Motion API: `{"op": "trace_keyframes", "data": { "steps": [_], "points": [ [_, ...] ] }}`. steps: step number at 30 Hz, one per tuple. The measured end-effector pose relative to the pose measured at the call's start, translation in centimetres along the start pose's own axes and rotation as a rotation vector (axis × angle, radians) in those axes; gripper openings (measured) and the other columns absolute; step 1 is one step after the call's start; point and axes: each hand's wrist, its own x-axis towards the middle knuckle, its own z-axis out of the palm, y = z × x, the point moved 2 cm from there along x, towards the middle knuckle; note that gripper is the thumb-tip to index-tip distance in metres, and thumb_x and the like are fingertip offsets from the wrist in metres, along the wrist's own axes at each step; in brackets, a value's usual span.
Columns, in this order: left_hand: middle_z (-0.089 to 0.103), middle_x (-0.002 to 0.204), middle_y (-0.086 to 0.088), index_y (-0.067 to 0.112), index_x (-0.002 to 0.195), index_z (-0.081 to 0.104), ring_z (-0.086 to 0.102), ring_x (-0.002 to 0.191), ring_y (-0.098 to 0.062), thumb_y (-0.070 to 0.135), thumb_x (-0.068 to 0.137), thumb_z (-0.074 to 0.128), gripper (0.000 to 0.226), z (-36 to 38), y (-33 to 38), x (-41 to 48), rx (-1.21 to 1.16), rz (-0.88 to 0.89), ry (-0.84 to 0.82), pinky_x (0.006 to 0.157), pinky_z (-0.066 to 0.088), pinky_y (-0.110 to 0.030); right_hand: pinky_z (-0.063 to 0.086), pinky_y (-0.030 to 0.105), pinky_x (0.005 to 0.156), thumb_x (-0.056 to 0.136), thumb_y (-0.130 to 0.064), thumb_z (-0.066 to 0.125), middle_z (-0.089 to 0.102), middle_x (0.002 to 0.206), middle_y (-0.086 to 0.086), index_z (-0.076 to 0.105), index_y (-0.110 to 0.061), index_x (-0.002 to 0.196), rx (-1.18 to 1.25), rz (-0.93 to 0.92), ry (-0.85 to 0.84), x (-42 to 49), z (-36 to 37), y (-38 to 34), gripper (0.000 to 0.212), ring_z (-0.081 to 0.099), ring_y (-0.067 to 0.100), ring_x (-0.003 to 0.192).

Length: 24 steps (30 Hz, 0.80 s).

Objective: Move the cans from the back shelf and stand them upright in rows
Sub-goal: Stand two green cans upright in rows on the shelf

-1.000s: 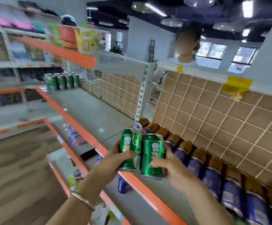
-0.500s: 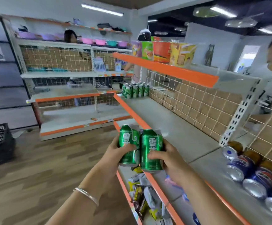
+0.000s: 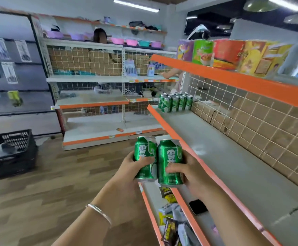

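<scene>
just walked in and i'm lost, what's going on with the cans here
A person's left hand grips one green can and the right hand grips a second green can, both roughly upright, side by side, in front of the grey shelf. At its far end a cluster of green cans already stands upright in rows.

My fingers (image 3: 144,159) hide label parts on both cans (image 3: 169,157). I see the snack packets (image 3: 171,231) run past the bottom edge.

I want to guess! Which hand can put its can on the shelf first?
Probably the right hand: its can sits by the shelf edge, while the left hand is farther out over the floor.
</scene>
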Motion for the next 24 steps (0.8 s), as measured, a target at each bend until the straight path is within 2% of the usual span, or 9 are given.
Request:
{"op": "trace_keyframes", "data": {
  "steps": [3,5,9,13,16,18,21,24],
  "points": [
    [0.071,0.093,-0.016,0.007,0.107,0.060,0.070,0.068,-0.023,0.000,0.082,0.066,0.027,0.1,0.5,5.0,0.013,0.016,-0.007,0.059,0.059,-0.034,0.055,0.053,0.078,0.051,0.001,0.070,0.069,0.103,0.022,0.062,-0.010,0.109,0.020,-0.004,0.011,5.1,-1.3,0.0,0.060,0.067,0.041,0.092],
    [0.072,0.086,-0.012,0.011,0.102,0.060,0.071,0.065,-0.022,0.000,0.082,0.065,0.023,0.1,0.8,8.6,0.000,0.022,-0.007,0.055,0.059,-0.032,0.056,0.048,0.073,0.051,0.001,0.068,0.071,0.094,0.017,0.064,-0.011,0.103,0.039,-0.013,0.014,8.5,-2.2,-0.5,0.054,0.068,0.036,0.085],
    [0.070,0.101,-0.018,0.012,0.108,0.059,0.070,0.076,-0.029,0.004,0.080,0.069,0.031,0.2,2.3,15.4,-0.032,-0.001,0.012,0.057,0.058,-0.036,0.056,0.038,0.063,0.050,0.002,0.066,0.072,0.080,0.008,0.063,-0.015,0.093,0.046,-0.024,0.005,15.2,-3.8,-2.1,0.046,0.069,0.025,0.073],
    [0.070,0.098,-0.020,0.009,0.108,0.059,0.069,0.079,-0.033,0.012,0.062,0.075,0.049,0.2,3.5,21.5,-0.046,0.008,0.018,0.065,0.058,-0.042,0.057,0.047,0.072,0.051,0.002,0.068,0.070,0.091,0.015,0.062,-0.011,0.104,0.026,-0.038,0.022,21.0,-5.5,-2.8,0.055,0.068,0.033,0.083],
    [0.069,0.103,-0.020,0.008,0.111,0.057,0.068,0.082,-0.033,0.013,0.058,0.073,0.056,0.3,3.5,25.3,-0.066,-0.010,-0.009,0.063,0.058,-0.040,0.056,0.051,0.076,0.052,0.002,0.068,0.069,0.094,0.016,0.063,-0.010,0.107,0.016,-0.018,0.029,24.3,-6.7,-2.6,0.056,0.067,0.034,0.085],
    [0.068,0.103,-0.019,0.008,0.113,0.056,0.068,0.081,-0.031,0.009,0.062,0.073,0.054,0.6,3.6,27.9,-0.076,-0.016,-0.040,0.062,0.057,-0.038,0.056,0.049,0.074,0.051,0.001,0.067,0.069,0.095,0.018,0.062,-0.008,0.108,0.014,-0.004,0.044,26.6,-7.9,-2.4,0.058,0.067,0.033,0.085],
    [0.068,0.095,-0.017,0.006,0.108,0.059,0.066,0.076,-0.028,0.001,0.075,0.069,0.035,1.0,4.0,32.1,-0.078,-0.022,-0.114,0.059,0.057,-0.034,0.056,0.047,0.072,0.050,0.000,0.070,0.068,0.099,0.020,0.061,-0.008,0.110,0.037,0.012,0.103,30.2,-9.4,-2.0,0.061,0.067,0.034,0.085],
    [0.070,0.102,-0.020,0.006,0.107,0.064,0.068,0.085,-0.032,0.009,0.062,0.074,0.046,0.8,4.4,37.2,-0.050,-0.034,-0.153,0.071,0.057,-0.038,0.056,0.045,0.069,0.054,-0.002,0.071,0.069,0.099,0.016,0.059,-0.010,0.112,0.056,-0.004,0.174,33.9,-11.0,-1.7,0.060,0.068,0.032,0.085]
  ]
}}
